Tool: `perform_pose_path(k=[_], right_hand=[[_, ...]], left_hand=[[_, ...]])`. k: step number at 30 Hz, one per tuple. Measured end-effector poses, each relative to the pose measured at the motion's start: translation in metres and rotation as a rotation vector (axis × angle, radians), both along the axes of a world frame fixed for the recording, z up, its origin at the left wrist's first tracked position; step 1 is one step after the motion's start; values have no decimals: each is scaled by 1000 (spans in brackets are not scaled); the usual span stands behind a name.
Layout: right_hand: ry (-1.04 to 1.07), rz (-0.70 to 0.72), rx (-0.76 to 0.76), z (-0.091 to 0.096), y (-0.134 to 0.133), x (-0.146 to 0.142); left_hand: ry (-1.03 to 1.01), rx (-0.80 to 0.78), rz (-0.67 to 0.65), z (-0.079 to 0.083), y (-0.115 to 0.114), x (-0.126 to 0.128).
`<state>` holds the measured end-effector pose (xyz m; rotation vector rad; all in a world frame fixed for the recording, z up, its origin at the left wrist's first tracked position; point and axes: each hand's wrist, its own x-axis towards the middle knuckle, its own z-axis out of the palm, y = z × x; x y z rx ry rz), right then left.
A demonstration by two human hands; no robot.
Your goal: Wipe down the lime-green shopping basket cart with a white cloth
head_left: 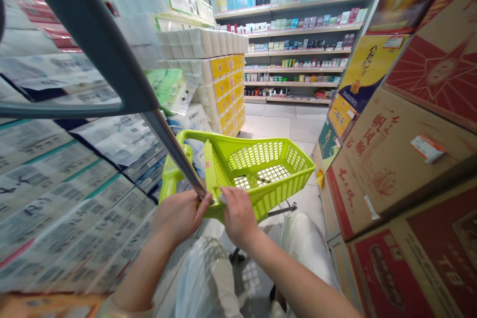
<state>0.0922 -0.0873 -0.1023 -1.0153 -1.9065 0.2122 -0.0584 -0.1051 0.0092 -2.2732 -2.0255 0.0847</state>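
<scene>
A lime-green shopping basket (257, 161) with latticed sides sits tilted on a cart frame in front of me. Its grey metal pole (171, 146) runs up to a dark grey handle (93, 35) at the upper left. My left hand (181, 216) is closed around the lower end of that pole, beside the basket's rim, with its thumb along the metal. Close by, my right hand (240, 213) presses against the rim, fingers bent over a small white tissue-like piece (222, 198). Most of this piece is hidden under the fingers.
Stacked packs of paper rolls (219, 94) and wrapped goods (55, 198) rise on the left. Cardboard cartons (402, 159) line the right side closely. Pale floor tiles (278, 118) lead to shelves of boxes and bottles (298, 52) at the back.
</scene>
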Motion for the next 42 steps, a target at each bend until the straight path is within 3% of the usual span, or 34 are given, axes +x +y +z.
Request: perform_pose_path(k=[2, 4, 7, 10, 12, 15, 19, 21, 25, 30, 34, 38, 42], right_hand=[[23, 74, 15, 11, -9, -15], [16, 106, 23, 12, -9, -13], [-4, 61, 21, -5, 8, 19], [0, -87, -8, -29, 28, 56], [23, -170, -35, -38, 33, 66], [113, -184, -51, -35, 24, 48], [227, 0, 56, -19, -2, 1], [290, 85, 135, -16, -9, -9], [374, 67, 210, -32, 1, 11], [349, -111, 88, -61, 21, 46], [469, -213, 29, -56, 11, 27], [445, -29, 9, -40, -7, -4], [291, 53, 101, -47, 1, 8]], left_hand=[[3, 23, -7, -1, 0, 0], [-4, 36, -7, -1, 1, -2], [-16, 52, -3, -2, 3, -4], [-3, 57, -1, -2, 3, -5], [13, 62, 4, -2, 2, -4], [14, 84, 10, -2, 3, -2], [23, 113, -1, -4, 4, -2], [46, 122, -7, -4, 4, -4], [79, 122, -25, -5, 3, -9], [51, 150, -30, -7, 4, -13], [41, 163, -22, -7, 4, -11], [96, 177, -16, -8, 4, -11], [122, 161, -16, -10, 5, -14]])
